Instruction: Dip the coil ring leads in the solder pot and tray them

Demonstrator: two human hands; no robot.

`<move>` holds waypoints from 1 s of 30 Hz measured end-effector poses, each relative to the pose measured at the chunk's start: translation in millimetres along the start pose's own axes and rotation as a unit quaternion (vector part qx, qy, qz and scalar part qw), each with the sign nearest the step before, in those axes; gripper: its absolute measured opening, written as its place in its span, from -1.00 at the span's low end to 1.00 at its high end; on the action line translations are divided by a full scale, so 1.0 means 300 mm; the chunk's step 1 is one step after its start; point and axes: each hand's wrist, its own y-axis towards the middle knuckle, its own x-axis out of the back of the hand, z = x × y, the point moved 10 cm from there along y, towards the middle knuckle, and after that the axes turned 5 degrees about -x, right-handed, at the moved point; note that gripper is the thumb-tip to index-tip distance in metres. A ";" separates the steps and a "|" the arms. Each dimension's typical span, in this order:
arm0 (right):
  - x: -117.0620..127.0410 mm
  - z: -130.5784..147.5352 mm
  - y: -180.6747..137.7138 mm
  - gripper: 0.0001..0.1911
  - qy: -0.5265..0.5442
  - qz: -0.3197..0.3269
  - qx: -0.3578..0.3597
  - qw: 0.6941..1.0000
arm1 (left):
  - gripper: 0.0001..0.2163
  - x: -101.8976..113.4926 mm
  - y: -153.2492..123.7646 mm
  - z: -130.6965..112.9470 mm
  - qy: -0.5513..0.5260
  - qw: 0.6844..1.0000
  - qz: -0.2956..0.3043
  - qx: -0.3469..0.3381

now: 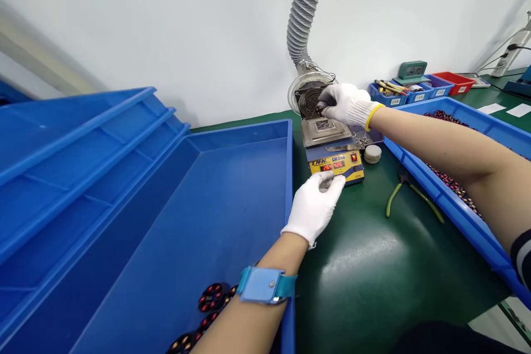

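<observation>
My right hand [342, 105], in a white glove with a yellow cuff edge, is closed in a pinch on a small dark component [319, 108]. It is over the metal top of a solder pot [326, 131], in front of a round fan grille [310, 100]. My left hand [315, 204], also gloved, is just in front of the pot's yellow panel [336, 166] with its red digits. Its fingers are curved and a little apart, with nothing visible between them. A blue wrist strap [265, 285] is on my left forearm.
On the left is a large blue tray [232, 177] holding several black round parts [212, 297], beside stacked blue trays [83, 144]. Green-handled pliers [404, 178] and a round whitish tin [372, 154] lie on the green table. Another blue tray [415, 160] holds many small parts.
</observation>
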 end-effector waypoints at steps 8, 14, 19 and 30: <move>-0.089 0.063 -0.236 -0.56 0.220 0.106 -0.030 0.969 | -0.45 0.109 0.023 0.035 -0.190 0.970 -0.149 -0.007; -0.190 0.107 -0.348 -0.43 0.289 0.179 -0.010 0.940 | -0.55 0.129 0.017 0.027 -0.254 0.952 -0.165 -0.028; -0.200 0.091 -0.354 -0.64 0.384 0.254 -0.020 0.887 | -0.49 0.115 0.017 0.033 -0.252 0.958 -0.135 -0.013; -0.203 -0.022 -0.224 -0.80 0.442 0.220 -0.095 0.864 | -0.37 0.051 0.027 0.053 -0.148 0.986 -0.056 0.055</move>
